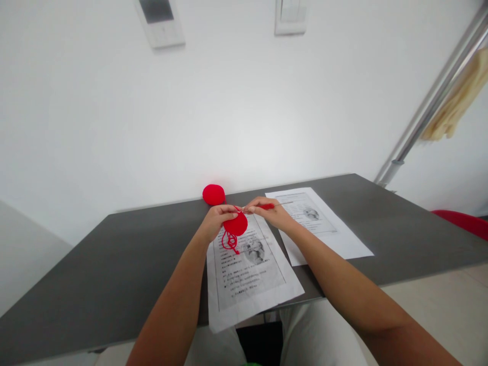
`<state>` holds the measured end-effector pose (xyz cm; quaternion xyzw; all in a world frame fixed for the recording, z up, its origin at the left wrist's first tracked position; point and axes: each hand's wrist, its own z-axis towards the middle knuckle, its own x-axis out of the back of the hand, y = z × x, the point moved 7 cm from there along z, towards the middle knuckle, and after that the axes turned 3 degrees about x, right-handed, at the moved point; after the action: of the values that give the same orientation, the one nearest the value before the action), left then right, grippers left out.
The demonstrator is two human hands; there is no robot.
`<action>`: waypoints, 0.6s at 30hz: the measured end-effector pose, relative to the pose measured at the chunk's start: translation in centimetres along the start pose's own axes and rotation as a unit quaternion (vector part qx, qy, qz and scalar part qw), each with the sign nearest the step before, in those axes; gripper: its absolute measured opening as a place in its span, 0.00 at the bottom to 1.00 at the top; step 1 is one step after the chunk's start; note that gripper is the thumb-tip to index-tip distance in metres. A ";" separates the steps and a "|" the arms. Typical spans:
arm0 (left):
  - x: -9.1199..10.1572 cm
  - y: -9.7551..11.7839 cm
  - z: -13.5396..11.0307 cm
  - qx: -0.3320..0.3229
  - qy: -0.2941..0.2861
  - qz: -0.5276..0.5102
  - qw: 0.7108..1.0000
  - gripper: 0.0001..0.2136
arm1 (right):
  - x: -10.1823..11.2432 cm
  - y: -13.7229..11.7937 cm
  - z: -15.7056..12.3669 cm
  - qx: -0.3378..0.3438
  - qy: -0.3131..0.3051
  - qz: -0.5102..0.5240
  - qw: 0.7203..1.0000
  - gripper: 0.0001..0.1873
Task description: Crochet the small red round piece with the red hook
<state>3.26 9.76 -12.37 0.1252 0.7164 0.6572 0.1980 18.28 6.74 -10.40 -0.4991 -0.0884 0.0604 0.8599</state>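
Note:
A round red crochet piece (236, 224) is pinched at its upper edge by my left hand (217, 219). Loose red yarn (231, 241) dangles in loops below it. My right hand (271, 212) is closed on a crochet hook (268, 206) with a red grip, its thin tip meeting the edge of the piece near my left fingertips. Behind my left hand a red yarn ball (214, 194) rests near the wall, and a strand runs from it toward my fingers. Under the work lies a printed sheet (263, 279) with text and a picture.
A second printed sheet (328, 236) lies to the right on the dark table (152, 264). The white wall (244, 112) rises along the table's back edge. A metal pole (434, 107) leans at the right, with a yellowish cloth (457, 96) beside it. Something red (463, 222) shows beyond the table's right side.

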 end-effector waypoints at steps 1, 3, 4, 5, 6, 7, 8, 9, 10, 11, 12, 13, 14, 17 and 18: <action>0.0 0.0 0.0 0.001 0.000 -0.002 1.000 0.11 | 0.0 0.1 0.0 -0.007 -0.002 0.019 1.000 0.12; 0.0 0.0 0.0 0.003 -0.001 -0.003 1.000 0.10 | -0.1 0.2 0.1 -0.016 -0.009 0.057 0.998 0.13; 0.1 0.0 0.0 0.004 -0.001 -0.002 1.000 0.10 | -0.2 0.2 0.1 -0.021 -0.014 0.074 0.997 0.14; 0.1 0.0 0.0 0.005 -0.002 -0.001 1.000 0.10 | -0.2 0.2 0.1 -0.025 -0.018 0.088 0.996 0.14; 0.1 0.0 0.0 0.006 -0.001 0.001 1.000 0.10 | -0.2 0.2 0.1 -0.030 -0.022 0.099 0.994 0.15; 0.1 0.0 0.0 0.007 -0.001 0.004 1.000 0.10 | -0.3 0.2 0.1 -0.034 -0.026 0.107 0.993 0.16; 0.1 -0.1 0.0 0.008 -0.001 0.006 1.000 0.09 | -0.3 0.2 0.1 -0.038 -0.031 0.114 0.992 0.16; 0.1 -0.1 0.0 0.007 -0.001 0.007 1.000 0.09 | -0.3 0.1 0.1 -0.041 -0.037 0.118 0.992 0.17; 0.1 -0.1 0.0 0.007 -0.002 0.009 1.000 0.09 | -0.3 0.1 0.1 -0.043 -0.043 0.120 0.991 0.17; 0.1 -0.1 0.0 0.007 -0.003 0.011 1.000 0.09 | -0.3 0.1 0.0 -0.044 -0.049 0.120 0.991 0.17; 0.0 -0.1 0.0 0.006 -0.004 0.014 1.000 0.09 | -0.3 0.0 0.0 -0.044 -0.055 0.116 0.991 0.17; 0.0 -0.1 0.0 0.005 -0.004 0.018 1.000 0.09 | -0.3 0.0 0.0 -0.044 -0.061 0.110 0.991 0.17; 0.0 -0.1 0.1 0.005 -0.005 0.023 1.000 0.09 | -0.3 -0.1 0.0 -0.043 -0.066 0.102 0.992 0.17; 0.1 -0.3 0.1 0.006 -0.003 0.038 0.999 0.09 | -0.3 -0.3 -0.1 -0.039 -0.075 0.068 0.994 0.16; 0.1 -0.4 0.2 0.006 0.000 0.042 0.999 0.09 | -0.3 -0.4 -0.1 -0.037 -0.077 0.054 0.995 0.16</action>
<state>3.25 9.94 -12.78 0.1564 0.7141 0.6610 0.1692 18.02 6.43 -10.10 -0.5281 -0.1299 0.1415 0.8272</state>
